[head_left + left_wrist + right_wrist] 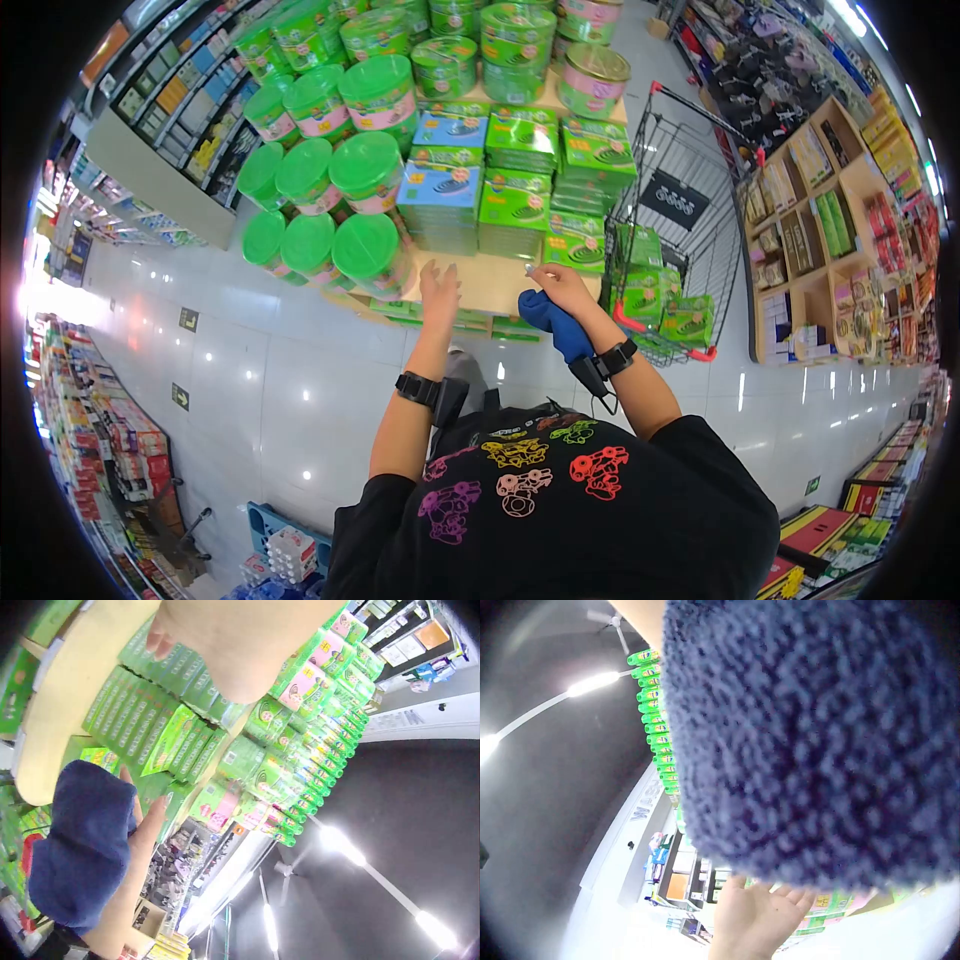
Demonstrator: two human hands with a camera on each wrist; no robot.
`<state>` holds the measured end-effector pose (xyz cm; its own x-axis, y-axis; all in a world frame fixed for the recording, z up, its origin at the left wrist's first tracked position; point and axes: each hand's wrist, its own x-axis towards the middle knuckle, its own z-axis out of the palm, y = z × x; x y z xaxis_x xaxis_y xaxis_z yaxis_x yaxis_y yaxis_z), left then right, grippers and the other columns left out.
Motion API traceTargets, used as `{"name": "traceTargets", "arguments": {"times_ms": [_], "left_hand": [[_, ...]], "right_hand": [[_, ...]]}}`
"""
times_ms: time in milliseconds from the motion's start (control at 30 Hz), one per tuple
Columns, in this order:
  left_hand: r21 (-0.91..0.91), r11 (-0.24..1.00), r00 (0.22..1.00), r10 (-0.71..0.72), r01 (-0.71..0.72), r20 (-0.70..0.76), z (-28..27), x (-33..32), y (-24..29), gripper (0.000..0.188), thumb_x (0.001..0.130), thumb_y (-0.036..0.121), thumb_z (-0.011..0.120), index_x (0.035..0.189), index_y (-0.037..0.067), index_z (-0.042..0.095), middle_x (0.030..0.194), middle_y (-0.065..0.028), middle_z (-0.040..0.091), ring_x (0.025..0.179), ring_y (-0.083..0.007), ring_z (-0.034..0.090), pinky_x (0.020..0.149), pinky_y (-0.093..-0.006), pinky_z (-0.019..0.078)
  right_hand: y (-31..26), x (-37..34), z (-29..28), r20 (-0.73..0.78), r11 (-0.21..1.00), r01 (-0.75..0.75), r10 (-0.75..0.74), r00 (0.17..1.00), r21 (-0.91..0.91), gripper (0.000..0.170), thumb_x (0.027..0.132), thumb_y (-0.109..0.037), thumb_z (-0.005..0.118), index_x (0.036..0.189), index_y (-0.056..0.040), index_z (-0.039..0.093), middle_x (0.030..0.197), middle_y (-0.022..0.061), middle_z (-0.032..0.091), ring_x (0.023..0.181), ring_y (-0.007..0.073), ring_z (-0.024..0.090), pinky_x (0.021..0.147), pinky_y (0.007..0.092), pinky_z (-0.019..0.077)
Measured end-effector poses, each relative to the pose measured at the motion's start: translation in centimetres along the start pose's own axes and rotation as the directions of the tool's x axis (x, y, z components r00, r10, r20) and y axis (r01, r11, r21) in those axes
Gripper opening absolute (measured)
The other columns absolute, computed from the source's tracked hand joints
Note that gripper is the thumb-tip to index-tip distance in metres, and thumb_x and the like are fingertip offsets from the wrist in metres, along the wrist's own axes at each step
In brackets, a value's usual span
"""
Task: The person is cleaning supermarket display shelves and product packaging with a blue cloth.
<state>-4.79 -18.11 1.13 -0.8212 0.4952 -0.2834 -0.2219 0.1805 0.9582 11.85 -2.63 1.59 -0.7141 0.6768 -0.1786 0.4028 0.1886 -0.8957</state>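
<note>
A blue cloth [548, 318] hangs from the right hand [565, 288], its lower fingers curled into it, thumb and forefinger extended. A small pale object [530, 269] shows at these fingertips; what it is, I cannot tell. The left hand [440, 292] is open over the front edge of a wooden display table [490, 285], holding nothing. Beyond the hands stand stacks of blue boxes [440, 190] and green boxes [514, 200]. In the left wrist view the cloth [82, 840] covers part of the right hand [142, 844]. Cloth [817, 742] fills much of the right wrist view.
Green-lidded tubs [368, 247] stand in rows on the table's left, with more tubs [517, 40] at the back. A wire cart [690, 150] holding green boxes [640, 290] is beside the table's right side. Wooden shelves [810, 200] stand farther right.
</note>
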Motion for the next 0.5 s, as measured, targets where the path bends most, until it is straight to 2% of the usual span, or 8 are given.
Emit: {"name": "traceTargets", "arguments": {"times_ms": [67,100,167,267,333,400,467,500], "left_hand": [[-0.105,0.994,1.0,0.014,-0.017,-0.025,-0.9,1.9,2.2,0.062,0.084,0.026,0.055,0.135,0.007,0.025,0.13,-0.018,0.035,0.089,-0.0213,0.057,0.068,-0.0295,0.0478],[0.028,0.982,0.981,0.189,-0.187,-0.05,-1.3,3.0,2.8,0.068,0.083,0.025,0.057,0.136,0.002,0.02,0.131,-0.0217,0.032,0.089,-0.0235,0.057,0.072,-0.0302,0.0476],[0.29,0.822,0.854,0.519,-0.489,-0.032,-2.1,5.0,4.0,0.08,0.08,0.022,0.061,0.136,-0.007,0.012,0.132,-0.029,0.025,0.09,-0.0278,0.056,0.08,-0.0318,0.0471],[0.256,0.888,0.922,0.385,-0.382,0.041,-2.7,6.4,7.1,0.084,0.078,0.023,0.063,0.135,-0.01,0.011,0.132,-0.0307,0.024,0.102,-0.033,0.051,0.085,-0.0338,0.0458],[0.3,0.926,0.972,0.201,-0.23,0.126,-3.3,10.0,5.5,0.086,0.076,0.023,0.065,0.134,-0.012,0.011,0.133,-0.0307,0.022,0.111,-0.0353,0.044,0.087,-0.0338,0.0452],[0.346,0.917,0.975,0.144,-0.196,0.17,-3.6,12.0,4.4,0.086,0.075,0.023,0.065,0.133,-0.013,0.012,0.133,-0.0309,0.022,0.119,-0.0368,0.036,0.088,-0.0337,0.0452],[0.384,0.881,0.958,0.225,-0.277,0.176,-3.8,12.8,3.9,0.085,0.075,0.023,0.066,0.133,-0.013,0.015,0.133,-0.0313,0.023,0.125,-0.0376,0.028,0.088,-0.0334,0.0458],[0.339,0.901,0.955,0.206,-0.269,0.212,-4.0,13.3,3.9,0.083,0.075,0.022,0.065,0.132,-0.013,0.016,0.132,-0.0314,0.024,0.123,-0.0373,0.031,0.088,-0.0331,0.0462]], "right_hand": [[-1.2,2.9,1.2,0.009,0.999,-0.007,0.007,1.0,0.042,0.038,0.084,-0.039,0.057,0.091,-0.0028,0.067,0.08,0.0071,0.065,0.074,0.0139,0.057,0.068,0.0272,0.0455],[-2.0,4.2,1.7,0.01,0.998,-0.013,0.012,1.0,0.062,0.04,0.084,-0.04,0.056,0.092,-0.0028,0.067,0.081,0.0073,0.065,0.075,0.0145,0.057,0.069,0.0272,0.0454],[-3.9,6.2,2.8,-0.05,0.999,-0.034,0.036,0.998,0.033,0.049,0.081,-0.046,0.057,0.089,0.0012,0.065,0.079,0.0145,0.065,0.073,0.0202,0.06,0.069,0.0313,0.0471],[-5.3,10.0,4.1,-0.068,0.99,-0.124,0.12,0.99,-0.064,0.061,0.077,-0.054,0.057,0.086,0.0051,0.064,0.078,0.0204,0.064,0.073,0.027,0.062,0.07,0.0354,0.0479],[-6.4,11.7,4.5,-0.066,0.969,-0.194,0.186,0.98,-0.152,0.065,0.077,-0.058,0.055,0.085,0.0064,0.064,0.078,0.0206,0.064,0.075,0.0279,0.062,0.07,0.0353,0.0476],[-7.8,12.6,4.9,-0.061,0.937,-0.249,0.242,0.968,-0.244,0.068,0.078,-0.06,0.052,0.084,0.0069,0.063,0.079,0.0187,0.064,0.077,0.0258,0.062,0.071,0.033,0.0472],[-6.8,14.1,5.4,-0.03,0.938,-0.256,0.256,0.966,-0.235,0.07,0.078,-0.062,0.05,0.083,0.0069,0.063,0.08,0.019,0.064,0.078,0.0272,0.062,0.071,0.0338,0.0472],[-6.7,14.5,5.7,-0.011,0.938,-0.26,0.264,0.964,-0.228,0.071,0.078,-0.063,0.049,0.083,0.0069,0.063,0.08,0.0191,0.064,0.079,0.0279,0.062,0.072,0.0342,0.0472]]}}
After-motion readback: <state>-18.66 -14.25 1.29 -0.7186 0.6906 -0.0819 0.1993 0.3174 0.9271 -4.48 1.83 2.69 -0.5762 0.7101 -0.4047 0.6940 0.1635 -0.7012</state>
